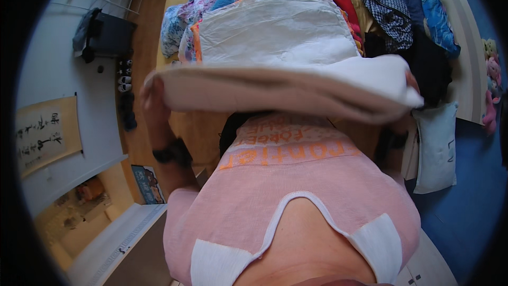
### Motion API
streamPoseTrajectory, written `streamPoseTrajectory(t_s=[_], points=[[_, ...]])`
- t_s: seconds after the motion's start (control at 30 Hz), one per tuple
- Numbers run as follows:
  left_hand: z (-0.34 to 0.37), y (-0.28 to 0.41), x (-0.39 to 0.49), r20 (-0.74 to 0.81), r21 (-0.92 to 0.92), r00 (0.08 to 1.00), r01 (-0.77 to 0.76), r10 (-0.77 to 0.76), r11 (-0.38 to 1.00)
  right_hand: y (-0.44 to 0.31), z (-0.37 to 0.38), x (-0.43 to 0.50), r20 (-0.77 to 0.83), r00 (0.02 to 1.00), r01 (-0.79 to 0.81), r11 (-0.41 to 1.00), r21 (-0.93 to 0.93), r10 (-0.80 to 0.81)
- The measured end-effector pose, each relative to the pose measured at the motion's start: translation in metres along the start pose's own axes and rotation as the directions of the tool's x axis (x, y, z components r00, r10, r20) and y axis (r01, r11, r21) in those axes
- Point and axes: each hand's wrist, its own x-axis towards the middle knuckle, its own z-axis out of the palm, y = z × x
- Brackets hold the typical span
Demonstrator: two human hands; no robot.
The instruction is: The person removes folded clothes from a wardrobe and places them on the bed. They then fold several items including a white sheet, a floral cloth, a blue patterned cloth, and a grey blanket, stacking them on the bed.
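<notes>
A white and beige cloth [246,89], blurred by motion, is stretched across the front of my body. My left hand [154,95] grips its end at the picture's left. At the opposite end my right hand [412,81] holds it, mostly hidden behind the white fabric. Beyond this cloth, a wrinkled white cloth [274,28] lies flat on a heap of printed fabrics [214,0] on the bed. Whether the raised cloth is joined to the flat one cannot be told.
Dark clothes [428,67] and a checked cloth [389,12] lie at the bed's right. A pale pillow [436,149] is near my right arm. At the left are shoes [124,83] on the floor, a dark bin-like container [109,33] and a white cabinet top [119,242].
</notes>
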Motion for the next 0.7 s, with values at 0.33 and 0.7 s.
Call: streamPoseTrajectory(t_s=[0.33, 0.7], points=[[0.064, -0.123, 0.101, -0.048, -0.386, 0.910, 0.363, -0.411, 0.848, 0.117, -0.081, 0.160, -0.238, 0.940, 0.046, 0.780, -0.624, -0.246], [0.089, -0.150, -0.072, 0.069, -0.418, 0.873, 0.464, -0.482, 0.781, 0.190, -0.163, 0.036, -0.474, 0.852, -0.401, 0.304, -0.864, -0.222]])
